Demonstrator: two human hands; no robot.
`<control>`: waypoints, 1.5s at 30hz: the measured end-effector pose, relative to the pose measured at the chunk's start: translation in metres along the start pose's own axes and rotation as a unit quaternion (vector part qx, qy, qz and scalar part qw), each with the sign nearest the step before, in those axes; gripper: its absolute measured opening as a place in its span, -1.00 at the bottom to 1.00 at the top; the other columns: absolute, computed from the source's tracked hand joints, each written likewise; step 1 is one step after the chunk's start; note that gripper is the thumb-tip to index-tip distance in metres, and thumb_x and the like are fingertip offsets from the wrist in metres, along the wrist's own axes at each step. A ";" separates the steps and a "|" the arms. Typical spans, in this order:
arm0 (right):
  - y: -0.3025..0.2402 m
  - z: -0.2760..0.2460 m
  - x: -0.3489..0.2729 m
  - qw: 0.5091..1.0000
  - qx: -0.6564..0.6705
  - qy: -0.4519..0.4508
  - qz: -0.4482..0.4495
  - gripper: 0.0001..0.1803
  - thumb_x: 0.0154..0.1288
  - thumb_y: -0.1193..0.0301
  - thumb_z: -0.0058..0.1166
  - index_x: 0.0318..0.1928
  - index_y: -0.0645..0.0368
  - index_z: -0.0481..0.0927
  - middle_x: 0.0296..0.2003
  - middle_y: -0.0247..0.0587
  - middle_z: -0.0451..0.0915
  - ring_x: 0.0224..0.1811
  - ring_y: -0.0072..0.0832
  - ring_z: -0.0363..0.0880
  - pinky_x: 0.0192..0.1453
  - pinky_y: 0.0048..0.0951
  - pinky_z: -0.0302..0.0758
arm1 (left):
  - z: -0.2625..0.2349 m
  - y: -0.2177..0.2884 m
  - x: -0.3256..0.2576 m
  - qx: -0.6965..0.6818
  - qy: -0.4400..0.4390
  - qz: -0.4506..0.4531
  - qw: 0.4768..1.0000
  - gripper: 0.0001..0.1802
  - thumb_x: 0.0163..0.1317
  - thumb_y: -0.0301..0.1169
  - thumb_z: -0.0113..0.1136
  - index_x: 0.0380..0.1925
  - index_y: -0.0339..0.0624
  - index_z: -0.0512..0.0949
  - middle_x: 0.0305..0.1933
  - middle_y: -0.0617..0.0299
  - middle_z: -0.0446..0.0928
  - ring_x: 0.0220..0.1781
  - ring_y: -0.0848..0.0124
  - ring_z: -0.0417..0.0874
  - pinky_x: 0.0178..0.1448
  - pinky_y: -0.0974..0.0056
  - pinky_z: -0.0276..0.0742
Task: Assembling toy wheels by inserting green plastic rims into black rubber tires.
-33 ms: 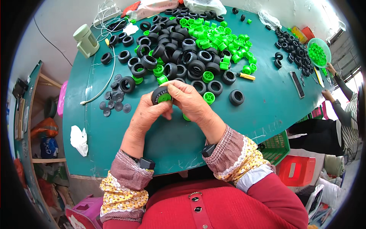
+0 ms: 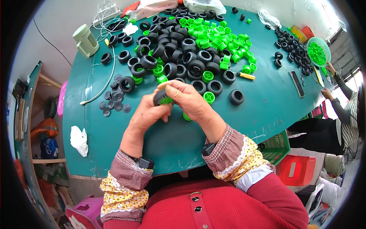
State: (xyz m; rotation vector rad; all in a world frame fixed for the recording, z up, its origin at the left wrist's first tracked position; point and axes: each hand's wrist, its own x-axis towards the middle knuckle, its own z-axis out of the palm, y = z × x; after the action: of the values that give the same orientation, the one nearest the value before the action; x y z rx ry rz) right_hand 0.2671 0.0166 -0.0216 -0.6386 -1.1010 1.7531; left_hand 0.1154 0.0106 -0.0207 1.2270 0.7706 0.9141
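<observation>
My left hand (image 2: 149, 110) and my right hand (image 2: 190, 101) meet over the near middle of the table, both closed on a small black toy tyre (image 2: 158, 97). A green wheel hub (image 2: 166, 100) shows inside the tyre, partly covered by my fingers. Just beyond my hands lies a big heap of loose black tyres (image 2: 196, 68) and green hubs (image 2: 207, 76). One green hub (image 2: 186, 116) sits partly hidden under my right hand. To the left are several flat dark discs (image 2: 118, 97) beside a single tyre (image 2: 127, 84).
A yellow-handled screwdriver (image 2: 247, 76) lies right of the heap, and a phone (image 2: 297, 84) farther right. A pale green mug (image 2: 85, 41), a white cable (image 2: 111, 78) and crumpled white plastic (image 2: 79, 141) are on the left. Another person's hand (image 2: 326, 93) reaches in beside a basket of hubs (image 2: 319, 52).
The tyre with its hub has turned slightly between my fingers, so its lettered side shows less. My right thumb and fingers have shifted a little over it.
</observation>
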 end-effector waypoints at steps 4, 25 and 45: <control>0.004 -0.004 0.004 0.993 -0.106 -0.051 -0.017 -0.64 0.31 0.18 -0.15 -0.12 0.24 0.44 -0.30 -0.30 0.50 -0.29 -0.60 0.47 -0.18 -0.55 0.42 | 0.006 0.004 -0.001 0.060 0.010 -0.060 0.996 -0.73 -0.01 -0.42 0.15 -0.27 -0.28 0.48 -0.58 0.31 0.45 -0.69 0.61 0.36 -0.61 0.53 0.26; 0.014 0.009 -0.001 0.994 0.027 0.103 -0.013 -0.63 0.35 0.17 -0.27 -0.14 0.23 0.42 -0.37 -0.34 0.47 -0.44 -0.69 0.42 -0.44 -0.68 0.41 | 0.019 -0.004 0.003 -0.017 0.069 0.044 0.996 -0.74 0.08 -0.47 0.15 -0.21 -0.33 0.45 -0.46 0.25 0.49 -0.46 0.50 0.56 -0.39 0.47 0.49; 0.009 0.015 -0.001 0.844 -0.469 0.086 -0.248 -0.42 -0.30 0.40 0.36 -0.17 0.26 0.42 -0.28 -0.10 0.48 -0.23 -0.22 0.46 -0.16 -0.37 0.43 | -0.005 -0.005 0.000 -0.194 0.020 0.030 0.980 -0.61 0.13 -0.29 0.12 -0.16 -0.39 0.38 -0.32 0.10 0.50 -0.27 0.35 0.56 -0.16 0.35 0.51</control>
State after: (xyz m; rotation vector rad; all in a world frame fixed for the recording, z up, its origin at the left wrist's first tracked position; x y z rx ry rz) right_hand 0.2521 0.0085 -0.0226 -0.9463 -1.7944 0.6183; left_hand 0.1121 0.0123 -0.0261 0.8941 0.5550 1.0824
